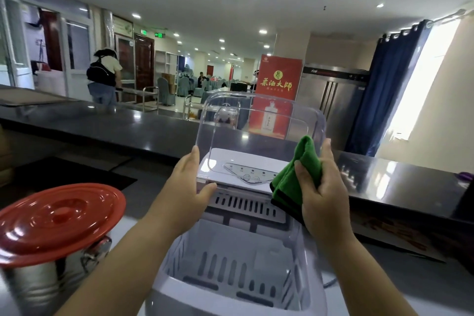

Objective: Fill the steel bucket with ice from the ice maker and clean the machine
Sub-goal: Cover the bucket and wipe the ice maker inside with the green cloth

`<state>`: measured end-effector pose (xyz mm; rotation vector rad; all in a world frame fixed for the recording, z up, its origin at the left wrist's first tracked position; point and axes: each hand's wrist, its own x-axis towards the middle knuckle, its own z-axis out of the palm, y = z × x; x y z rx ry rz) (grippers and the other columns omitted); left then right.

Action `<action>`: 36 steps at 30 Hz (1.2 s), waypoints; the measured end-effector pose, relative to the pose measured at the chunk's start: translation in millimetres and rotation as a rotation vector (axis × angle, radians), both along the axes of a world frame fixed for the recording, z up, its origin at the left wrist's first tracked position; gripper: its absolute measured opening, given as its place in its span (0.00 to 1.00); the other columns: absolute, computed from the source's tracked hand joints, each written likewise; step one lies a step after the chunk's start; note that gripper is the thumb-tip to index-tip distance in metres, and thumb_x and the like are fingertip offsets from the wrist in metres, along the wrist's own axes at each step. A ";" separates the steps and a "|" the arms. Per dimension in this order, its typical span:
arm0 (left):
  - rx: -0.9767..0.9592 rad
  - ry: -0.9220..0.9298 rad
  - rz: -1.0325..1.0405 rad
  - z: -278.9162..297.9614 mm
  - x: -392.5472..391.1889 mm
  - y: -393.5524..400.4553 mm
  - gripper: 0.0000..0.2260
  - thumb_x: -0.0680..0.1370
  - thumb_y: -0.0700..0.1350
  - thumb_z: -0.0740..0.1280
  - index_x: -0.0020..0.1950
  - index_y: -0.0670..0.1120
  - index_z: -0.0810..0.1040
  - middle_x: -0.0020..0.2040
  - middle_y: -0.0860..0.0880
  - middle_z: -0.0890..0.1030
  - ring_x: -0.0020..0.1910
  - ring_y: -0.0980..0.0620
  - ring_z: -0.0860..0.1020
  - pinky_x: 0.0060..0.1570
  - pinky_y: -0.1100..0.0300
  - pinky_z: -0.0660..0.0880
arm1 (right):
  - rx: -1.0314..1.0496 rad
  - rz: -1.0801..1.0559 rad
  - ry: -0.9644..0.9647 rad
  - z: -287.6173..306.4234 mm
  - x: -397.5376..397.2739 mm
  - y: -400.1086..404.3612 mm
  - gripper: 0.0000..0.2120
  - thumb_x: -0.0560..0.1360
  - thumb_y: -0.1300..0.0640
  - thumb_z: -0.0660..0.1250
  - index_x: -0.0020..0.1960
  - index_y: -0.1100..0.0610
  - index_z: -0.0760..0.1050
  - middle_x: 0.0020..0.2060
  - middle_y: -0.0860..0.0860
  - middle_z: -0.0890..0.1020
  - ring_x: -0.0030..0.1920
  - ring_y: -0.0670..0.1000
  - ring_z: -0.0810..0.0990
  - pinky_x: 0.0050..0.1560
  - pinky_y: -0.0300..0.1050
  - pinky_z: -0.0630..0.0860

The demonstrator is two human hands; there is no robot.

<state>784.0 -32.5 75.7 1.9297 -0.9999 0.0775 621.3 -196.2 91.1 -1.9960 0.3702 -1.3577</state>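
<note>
A white ice maker [246, 215] stands in front of me with its clear plastic lid [256, 120] raised upright. Its slotted inner basket [230, 272] lies exposed and I see no ice in it. My left hand [191, 185] holds the lid's left edge between thumb and fingers. My right hand [323, 187] grips a folded green cloth [297, 174] against the lid's right side. A steel bucket [46, 277] stands at the lower left, covered by a red lid [59, 215].
A long dark counter [115, 126] runs behind the machine, with a red banner [277, 100] standing on its far side. A person with a backpack [105, 77] stands far off at the left. Blue curtains [389, 84] hang at the right.
</note>
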 end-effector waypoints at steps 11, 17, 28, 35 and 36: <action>-0.021 0.079 -0.088 -3.1 1.5 5.0 0.32 0.81 0.41 0.60 0.78 0.53 0.45 0.69 0.53 0.65 0.56 0.63 0.64 0.49 0.72 0.63 | -0.075 -0.205 0.107 2.0 5.8 31.4 0.06 0.77 0.50 0.64 0.47 0.52 0.74 0.73 0.54 0.63 0.73 0.52 0.60 0.69 0.42 0.61; -0.087 0.112 -0.130 -6.4 5.2 5.9 0.32 0.80 0.36 0.58 0.78 0.53 0.46 0.69 0.52 0.66 0.56 0.59 0.67 0.51 0.63 0.66 | -0.174 -0.303 0.260 6.2 2.5 61.0 0.11 0.77 0.50 0.64 0.57 0.51 0.77 0.45 0.47 0.73 0.45 0.48 0.74 0.49 0.47 0.73; -0.173 0.195 -0.227 -17.1 17.3 11.0 0.35 0.77 0.31 0.58 0.77 0.59 0.51 0.73 0.54 0.65 0.57 0.59 0.73 0.42 0.75 0.69 | -0.481 -0.377 0.856 -2.7 22.6 77.3 0.14 0.76 0.49 0.65 0.60 0.48 0.68 0.50 0.50 0.76 0.48 0.58 0.77 0.45 0.53 0.76; -0.198 0.219 -0.270 -19.9 19.9 9.0 0.36 0.77 0.30 0.59 0.77 0.57 0.52 0.73 0.52 0.65 0.70 0.55 0.66 0.53 0.72 0.65 | -0.844 -0.363 0.873 -21.9 50.1 74.5 0.16 0.55 0.68 0.77 0.38 0.58 0.77 0.31 0.54 0.72 0.22 0.53 0.66 0.18 0.38 0.62; -0.203 0.211 -0.271 -20.3 20.3 8.9 0.36 0.77 0.30 0.59 0.77 0.57 0.52 0.73 0.52 0.65 0.70 0.55 0.65 0.56 0.70 0.64 | -0.883 -0.356 0.886 -24.1 53.6 76.5 0.15 0.54 0.68 0.78 0.36 0.58 0.77 0.30 0.53 0.71 0.23 0.51 0.63 0.19 0.37 0.60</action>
